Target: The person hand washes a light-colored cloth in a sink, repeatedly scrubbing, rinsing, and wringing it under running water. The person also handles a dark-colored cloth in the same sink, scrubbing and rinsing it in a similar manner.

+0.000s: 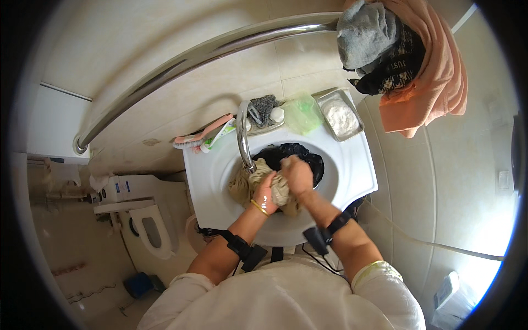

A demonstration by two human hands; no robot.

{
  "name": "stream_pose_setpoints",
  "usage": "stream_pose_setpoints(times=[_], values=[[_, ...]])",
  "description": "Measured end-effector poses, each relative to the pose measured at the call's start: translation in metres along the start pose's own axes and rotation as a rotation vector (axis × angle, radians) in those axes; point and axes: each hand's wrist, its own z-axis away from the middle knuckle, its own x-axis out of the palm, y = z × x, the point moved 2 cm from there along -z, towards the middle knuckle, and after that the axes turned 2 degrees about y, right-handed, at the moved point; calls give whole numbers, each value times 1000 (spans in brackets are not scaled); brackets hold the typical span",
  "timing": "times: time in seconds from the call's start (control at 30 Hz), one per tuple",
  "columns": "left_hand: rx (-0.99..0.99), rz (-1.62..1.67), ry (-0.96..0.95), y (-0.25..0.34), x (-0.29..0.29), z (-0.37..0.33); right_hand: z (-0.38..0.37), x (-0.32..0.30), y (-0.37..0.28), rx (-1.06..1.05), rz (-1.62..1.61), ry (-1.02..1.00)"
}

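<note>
Over the white washbasin [350,165], my left hand [265,196] and my right hand [298,175] both grip a wet, bunched khaki cloth [240,187]. My left hand has its fingers wrapped round the cloth's near side, just below the spout of the chrome faucet [242,129]. My right hand is closed on the upper right of the bundle and is slightly blurred. Behind it, in the bowl, lies a black cloth or garment [312,158], partly covered by the khaki one. A bracelet and straps with dark devices are on my arms.
Along the basin's back ledge lie a pink brush [212,127], a white-green tube [220,135], a dark grey mesh pad [266,103], a green plastic bag [303,113] and a metal tray [360,125] of white powder. Clothes [448,82] hang from a chrome rail [214,49]. A toilet [151,228] stands left.
</note>
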Motion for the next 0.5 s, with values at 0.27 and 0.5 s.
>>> stream_pose_setpoints(times=[0.27,0.5], values=[[138,9,260,7,-10,-1,3,32,85,142,347,-168],[103,-78,235,15,-13,2,0,25,34,56,161,-90]])
